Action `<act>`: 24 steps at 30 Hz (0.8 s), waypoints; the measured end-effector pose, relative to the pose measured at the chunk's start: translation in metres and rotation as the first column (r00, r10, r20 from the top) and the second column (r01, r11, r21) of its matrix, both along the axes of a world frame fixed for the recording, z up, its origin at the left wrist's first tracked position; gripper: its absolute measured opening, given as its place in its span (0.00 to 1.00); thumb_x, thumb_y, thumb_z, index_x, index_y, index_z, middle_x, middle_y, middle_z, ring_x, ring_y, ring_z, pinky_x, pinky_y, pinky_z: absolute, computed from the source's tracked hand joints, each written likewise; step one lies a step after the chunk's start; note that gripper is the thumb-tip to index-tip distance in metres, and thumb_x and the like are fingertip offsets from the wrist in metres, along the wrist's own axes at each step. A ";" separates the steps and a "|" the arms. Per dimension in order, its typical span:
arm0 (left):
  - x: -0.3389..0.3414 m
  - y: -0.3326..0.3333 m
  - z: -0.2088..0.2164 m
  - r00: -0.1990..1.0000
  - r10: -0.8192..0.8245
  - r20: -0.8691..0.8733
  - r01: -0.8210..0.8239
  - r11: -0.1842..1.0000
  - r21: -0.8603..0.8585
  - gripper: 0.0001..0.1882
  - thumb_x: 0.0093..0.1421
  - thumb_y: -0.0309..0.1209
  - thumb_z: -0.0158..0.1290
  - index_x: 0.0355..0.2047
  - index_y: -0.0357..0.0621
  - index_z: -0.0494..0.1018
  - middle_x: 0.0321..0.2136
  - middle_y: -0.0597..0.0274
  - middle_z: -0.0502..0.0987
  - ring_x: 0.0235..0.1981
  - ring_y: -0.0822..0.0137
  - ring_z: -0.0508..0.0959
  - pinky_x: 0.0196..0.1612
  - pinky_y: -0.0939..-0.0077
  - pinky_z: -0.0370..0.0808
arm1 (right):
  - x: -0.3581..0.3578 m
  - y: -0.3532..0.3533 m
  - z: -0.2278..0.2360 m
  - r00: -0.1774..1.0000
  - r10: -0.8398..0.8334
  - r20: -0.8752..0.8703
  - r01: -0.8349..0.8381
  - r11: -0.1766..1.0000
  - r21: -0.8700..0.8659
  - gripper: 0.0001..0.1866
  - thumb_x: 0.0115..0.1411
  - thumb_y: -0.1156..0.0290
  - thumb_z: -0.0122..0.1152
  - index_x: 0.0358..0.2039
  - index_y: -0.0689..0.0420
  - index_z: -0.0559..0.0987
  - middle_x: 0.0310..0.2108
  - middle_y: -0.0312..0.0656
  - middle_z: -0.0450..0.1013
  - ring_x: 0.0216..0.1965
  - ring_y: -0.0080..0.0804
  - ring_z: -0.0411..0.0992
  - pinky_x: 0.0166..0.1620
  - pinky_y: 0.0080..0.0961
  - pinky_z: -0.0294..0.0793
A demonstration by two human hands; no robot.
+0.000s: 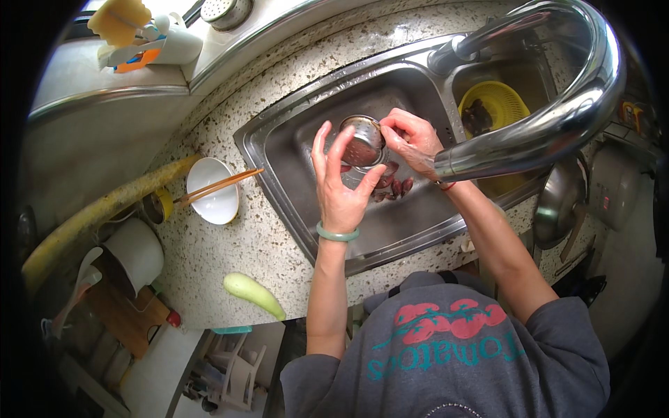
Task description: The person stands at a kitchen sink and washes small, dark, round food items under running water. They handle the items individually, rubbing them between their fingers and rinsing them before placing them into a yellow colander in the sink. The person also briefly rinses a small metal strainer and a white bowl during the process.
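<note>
Over the larger basin of the steel sink (279,160), my right hand (412,143) pinches the rim of a small metal sink strainer (362,143) with holes in it. The strainer is tilted. My left hand (341,191), a green bangle on its wrist, is at the strainer's left side with fingers and thumb spread; whether its fingertips touch the metal I cannot tell. Below the strainer, several dark red oval pieces (397,187) lie on the basin floor, partly hidden by my left thumb. Their kind is unclear.
A chrome faucet (592,90) arches over the right side. In the smaller basin sits a yellow colander (512,104) with dark pieces. Chopsticks (223,185) lie across a white bowl (211,209) left of the sink. A pale green long vegetable (252,295) rests near the counter's front edge.
</note>
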State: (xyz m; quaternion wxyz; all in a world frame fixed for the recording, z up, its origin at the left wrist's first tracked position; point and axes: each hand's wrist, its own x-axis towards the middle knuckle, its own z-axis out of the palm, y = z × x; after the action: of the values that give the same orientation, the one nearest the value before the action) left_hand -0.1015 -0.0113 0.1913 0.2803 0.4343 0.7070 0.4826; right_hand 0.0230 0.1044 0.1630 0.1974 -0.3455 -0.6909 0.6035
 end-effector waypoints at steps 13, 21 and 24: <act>0.022 -0.005 -0.030 0.999 0.027 0.034 -0.021 0.983 -0.183 0.40 0.39 0.26 0.60 0.56 0.44 0.58 0.44 0.52 0.66 0.46 0.60 0.69 0.48 0.69 0.68 | 0.009 -0.012 -0.006 0.996 0.093 -0.010 -0.093 0.983 -0.157 0.12 0.59 0.67 0.49 0.22 0.61 0.70 0.17 0.32 0.60 0.22 0.15 0.56 0.24 0.16 0.60; 0.016 -0.005 -0.044 0.925 0.140 0.353 -0.095 0.985 -0.142 0.38 0.42 0.32 0.64 0.53 0.41 0.61 0.43 0.51 0.69 0.42 0.61 0.72 0.45 0.70 0.70 | 0.023 -0.022 -0.026 0.997 0.057 -0.046 -0.067 0.962 -0.265 0.10 0.59 0.73 0.47 0.38 0.63 0.73 0.27 0.32 0.68 0.27 0.13 0.61 0.31 0.12 0.64; 0.015 -0.008 -0.043 0.925 0.126 0.359 -0.059 0.979 -0.193 0.38 0.42 0.32 0.64 0.53 0.41 0.61 0.43 0.52 0.69 0.42 0.61 0.72 0.45 0.70 0.70 | 0.022 -0.026 -0.020 0.998 0.010 -0.059 -0.029 0.941 -0.338 0.10 0.59 0.74 0.48 0.39 0.62 0.73 0.27 0.33 0.68 0.27 0.12 0.61 0.31 0.11 0.64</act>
State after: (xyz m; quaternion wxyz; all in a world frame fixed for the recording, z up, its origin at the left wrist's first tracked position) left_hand -0.0868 -0.0194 0.1480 0.4227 0.2750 0.7019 0.5030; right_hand 0.0446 0.0784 0.1432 0.1484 -0.3503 -0.5746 0.7246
